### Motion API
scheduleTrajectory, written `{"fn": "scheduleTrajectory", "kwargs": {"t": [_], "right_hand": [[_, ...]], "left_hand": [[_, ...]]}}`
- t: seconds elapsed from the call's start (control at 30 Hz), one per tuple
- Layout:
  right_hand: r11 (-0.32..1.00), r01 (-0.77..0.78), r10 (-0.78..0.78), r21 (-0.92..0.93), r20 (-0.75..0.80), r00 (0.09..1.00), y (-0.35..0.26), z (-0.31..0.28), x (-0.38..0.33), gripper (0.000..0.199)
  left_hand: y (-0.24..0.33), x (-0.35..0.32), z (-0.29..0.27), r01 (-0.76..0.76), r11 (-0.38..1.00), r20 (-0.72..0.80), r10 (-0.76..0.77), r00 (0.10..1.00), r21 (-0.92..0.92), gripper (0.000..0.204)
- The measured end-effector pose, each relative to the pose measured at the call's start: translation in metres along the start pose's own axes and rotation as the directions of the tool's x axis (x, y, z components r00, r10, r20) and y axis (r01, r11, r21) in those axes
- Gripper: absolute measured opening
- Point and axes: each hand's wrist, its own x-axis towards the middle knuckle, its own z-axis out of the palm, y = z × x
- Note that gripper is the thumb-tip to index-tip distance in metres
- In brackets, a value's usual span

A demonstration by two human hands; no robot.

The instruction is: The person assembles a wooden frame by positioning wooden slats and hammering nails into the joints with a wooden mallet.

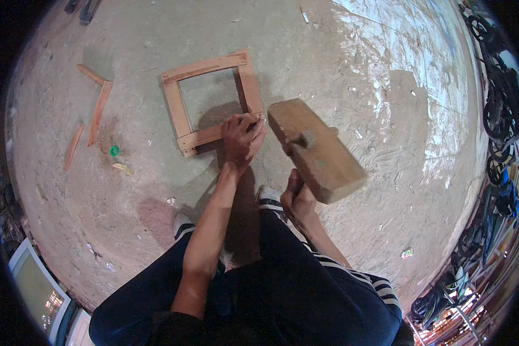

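A rectangular frame [171, 105] of reddish-brown wooden strips lies on the floor ahead of me, its strips overlapping at the corners. My left hand [240, 138] is closed at its near right corner, the fingers pinched together against the wood. A small pale tip shows by the fingertips, too small to name. My right hand [299, 199] grips the handle of a wooden mallet [320, 150], mostly hidden under the head. The big blocky head is raised just right of the frame corner, apart from it and slightly blurred.
Thin wooden strips [100, 112] lie on the floor at the left, near a green ring-shaped cap [114, 150]. Bicycles [495, 121] and heaped rods [490, 311] line the right edge. A white-framed panel [37, 294] stands at the lower left. My shoes [269, 196] are close below the frame.
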Motion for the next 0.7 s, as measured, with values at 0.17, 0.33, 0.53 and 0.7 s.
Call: {"fn": "scheduleTrajectory", "kwargs": {"t": [0.17,0.33,0.53,0.7], "right_hand": [[0.999,-0.004,0.006,-0.048,0.048,0.999,0.007,0.001,-0.002,0.019],[0.998,-0.014,0.02,-0.059,0.101,0.995,0.003,-0.003,-0.003,0.024],[0.992,-0.099,0.098,0.082,0.023,0.995,0.0,0.001,0.013,0.01],[0.973,-0.228,0.228,0.033,0.003,0.974,-0.011,-0.008,0.009,0.006]], "left_hand": [[-0.003,0.001,-0.001,-0.038,0.998,-0.019,0.037,0.999,-0.052,0.024],[-0.003,0.0,-0.001,-0.004,1.0,0.02,0.005,1.0,-0.025,0.024],[0.0,0.002,-0.003,0.059,0.997,0.014,-0.058,0.998,-0.055,0.026],[0.0,0.004,-0.002,-0.014,1.0,-0.022,0.013,1.0,-0.028,0.03]]}}
